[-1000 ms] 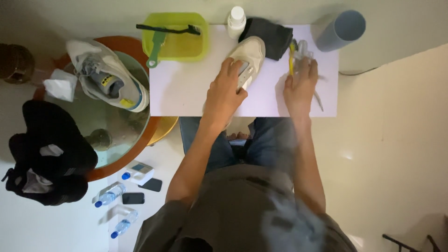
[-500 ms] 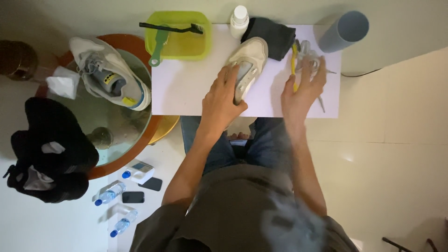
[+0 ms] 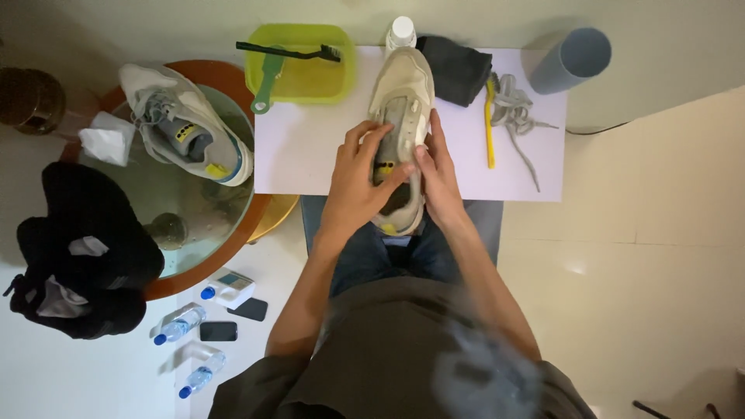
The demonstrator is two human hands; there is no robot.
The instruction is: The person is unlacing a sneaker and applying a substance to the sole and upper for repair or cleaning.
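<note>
We hold a pale sneaker (image 3: 403, 116) at the near edge of the white bench (image 3: 310, 155), its toe pointing away from us and its heel hanging over the edge above our lap. Our left hand (image 3: 358, 182) lies across the shoe's opening with its fingers (image 3: 372, 140) curled closed on the tongue; our right hand (image 3: 438, 167) clasps the other side, its fingers closed against the shoe's wall.

Beyond our fingers stands a white bottle (image 3: 400, 32), touching the shoe's toe. To the right of our right fingers lie a dark cloth (image 3: 458, 70), a yellow-handled brush (image 3: 490, 116) and a heap of grey laces (image 3: 516, 116), with a grey tube (image 3: 570, 60) at the bench's far corner. To the left of our left fingers sits a yellow-green basin (image 3: 306, 66) with a black brush (image 3: 289, 52) across its rim.

Well to the left, a round glass table (image 3: 194, 217) with a brown rim carries a second sneaker (image 3: 185, 124) and a crumpled tissue (image 3: 107, 140). A black bag (image 3: 81, 248) lies beside it. On the pale floor (image 3: 636, 256) near our left elbow lie water bottles (image 3: 178, 324), two dark phones (image 3: 233, 320) and a small white box (image 3: 231, 287).
</note>
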